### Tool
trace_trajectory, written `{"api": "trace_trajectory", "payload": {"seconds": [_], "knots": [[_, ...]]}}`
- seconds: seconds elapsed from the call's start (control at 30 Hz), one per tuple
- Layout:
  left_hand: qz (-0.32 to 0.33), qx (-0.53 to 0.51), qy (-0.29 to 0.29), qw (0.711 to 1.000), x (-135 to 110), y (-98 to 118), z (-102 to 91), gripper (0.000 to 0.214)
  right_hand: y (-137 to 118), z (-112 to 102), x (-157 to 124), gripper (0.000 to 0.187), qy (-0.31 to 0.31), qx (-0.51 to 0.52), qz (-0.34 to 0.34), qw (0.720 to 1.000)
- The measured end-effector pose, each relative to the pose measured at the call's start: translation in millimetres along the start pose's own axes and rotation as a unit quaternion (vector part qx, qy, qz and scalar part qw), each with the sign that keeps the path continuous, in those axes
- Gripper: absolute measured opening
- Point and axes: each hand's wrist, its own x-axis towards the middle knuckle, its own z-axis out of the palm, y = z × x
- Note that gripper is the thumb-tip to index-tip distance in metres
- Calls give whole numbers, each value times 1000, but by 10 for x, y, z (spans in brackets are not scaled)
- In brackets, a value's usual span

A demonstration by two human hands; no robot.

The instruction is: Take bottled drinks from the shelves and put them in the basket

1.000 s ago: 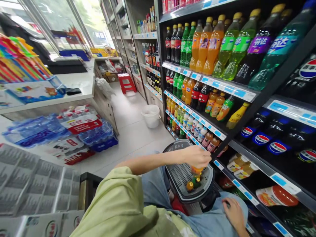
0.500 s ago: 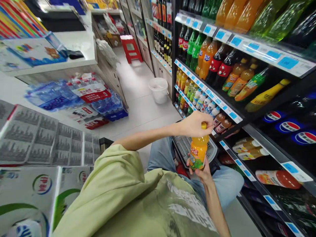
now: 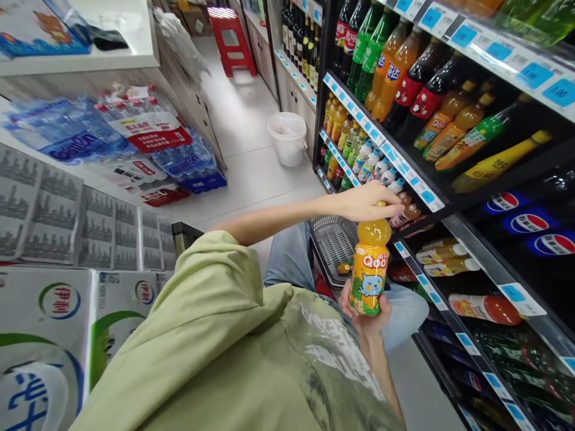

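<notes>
The orange Qoo bottle is held between the person's two hands, near upright with a slight lean, its label facing the camera. The left hand reaches across to the top; its fingers are closed about the yellow cap, most of which they hide. How tight this grip is cannot be told. The right hand supports the bottle from below, fingers curled round both sides of the base, spread only to its width.

Beyond the bottle is a grey basket, its right part hidden from view; a yellow-capped item lies inside near the basket's near edge. To the right, a black shelf unit carries rows of drinks. A yellow bottle leans at the near end of one shelf, above its front edge.

On the floor, a white bucket is near the shelf unit's far corner, with a red stool further off. A dark object lies near the right edge of a white worktop; packs of bottled water are stacked below.
</notes>
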Motion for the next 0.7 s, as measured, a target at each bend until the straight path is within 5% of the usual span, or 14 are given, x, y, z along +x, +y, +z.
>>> {"api": "trace_trajectory", "payload": {"seconds": [0.13,0.53,0.7], "knots": [[7,-43,-8,999,-32,17,-50,42,2,56,-27,93,-5,-1,21,1000],[-7,-46,-20,999,-43,58,-45,36,-45,104,-24,79,-22,61,-19,998],[35,16,-36,999,-17,87,-10,39,-26,21,-92,73,-17,80,-21,996]]}}
